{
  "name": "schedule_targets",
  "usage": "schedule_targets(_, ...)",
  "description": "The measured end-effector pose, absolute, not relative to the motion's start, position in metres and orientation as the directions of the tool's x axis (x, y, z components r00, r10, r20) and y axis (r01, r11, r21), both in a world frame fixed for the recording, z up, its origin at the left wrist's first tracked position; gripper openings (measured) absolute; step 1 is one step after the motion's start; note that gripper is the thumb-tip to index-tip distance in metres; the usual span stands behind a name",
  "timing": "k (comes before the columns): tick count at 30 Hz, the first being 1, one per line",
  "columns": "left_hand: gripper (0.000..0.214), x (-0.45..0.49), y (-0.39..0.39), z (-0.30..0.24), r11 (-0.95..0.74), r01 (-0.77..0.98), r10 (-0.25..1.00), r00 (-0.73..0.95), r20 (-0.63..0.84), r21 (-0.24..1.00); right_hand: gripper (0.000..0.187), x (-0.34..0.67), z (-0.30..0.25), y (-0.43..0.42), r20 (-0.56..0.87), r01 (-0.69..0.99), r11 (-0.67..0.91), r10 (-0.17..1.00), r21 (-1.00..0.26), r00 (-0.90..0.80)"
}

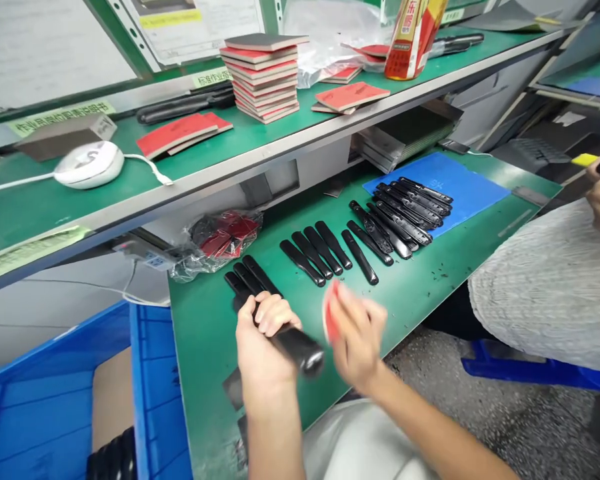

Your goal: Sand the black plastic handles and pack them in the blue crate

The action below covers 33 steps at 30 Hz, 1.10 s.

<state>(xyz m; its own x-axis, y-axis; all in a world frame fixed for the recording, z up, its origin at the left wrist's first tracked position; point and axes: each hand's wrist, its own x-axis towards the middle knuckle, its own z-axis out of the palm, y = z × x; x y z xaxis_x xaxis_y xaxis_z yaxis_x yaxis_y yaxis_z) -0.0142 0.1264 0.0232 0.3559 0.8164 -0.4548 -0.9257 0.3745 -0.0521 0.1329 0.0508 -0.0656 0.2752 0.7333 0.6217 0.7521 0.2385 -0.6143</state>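
My left hand (pixel 264 337) is closed around a long black plastic handle-shaped part (pixel 300 348), its glossy rounded end pointing toward the lower right. My right hand (pixel 359 333), slightly blurred, pinches a thin red sanding pad (pixel 332 312), apart from the black part. Beyond my hands, several similar black parts (pixel 316 250) lie in a row on the green tabletop (pixel 205 400). A few more black parts (pixel 254 273) lie just behind my left hand. Farther right, a larger group of black pieces (pixel 405 207) rests partly over a blue mat (pixel 473 190).
On the shelf (pixel 265 143) stand a stack of red-and-grey pads (pixel 265 80), a red-yellow bottle (pixel 413 40) and a white round device (pixel 89 165). A blue bin (pixel 155 373) is at left. A co-worker's sleeve (pixel 550 280) is at right. A plastic bag (pixel 225 240) lies under the shelf.
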Motion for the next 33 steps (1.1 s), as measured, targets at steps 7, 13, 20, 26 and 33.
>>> schedule_targets(7,0.018,-0.002,0.122,0.022,0.364,-0.931,0.862,0.342,-0.375,-0.012,0.048,0.169,-0.054,0.055,0.483,0.383,0.389,0.855,-0.838,0.187)
schedule_targets(13,0.016,0.056,0.106,0.037,0.185,-0.979,0.856,0.201,-0.477,-0.082,0.048,0.219,-0.024,0.031,0.743,0.429,0.673,0.669,-0.602,-0.007)
schedule_targets(20,0.029,0.09,0.081,0.054,0.011,-0.999,0.827,0.031,-0.561,-0.039,0.023,0.279,-0.022,0.033,0.814,0.288,0.955,0.115,0.067,-0.57)
schedule_targets(26,0.032,0.099,0.061,0.063,-0.039,-0.997,0.845,-0.071,-0.53,0.071,0.023,0.276,-0.015,0.022,0.843,0.106,0.989,-0.032,0.105,-0.538)
schedule_targets(33,0.027,0.089,0.031,0.06,-0.005,-0.998,0.937,-0.029,-0.349,0.07,0.036,0.282,-0.019,0.062,0.898,0.428,0.816,0.439,-0.389,-0.02)
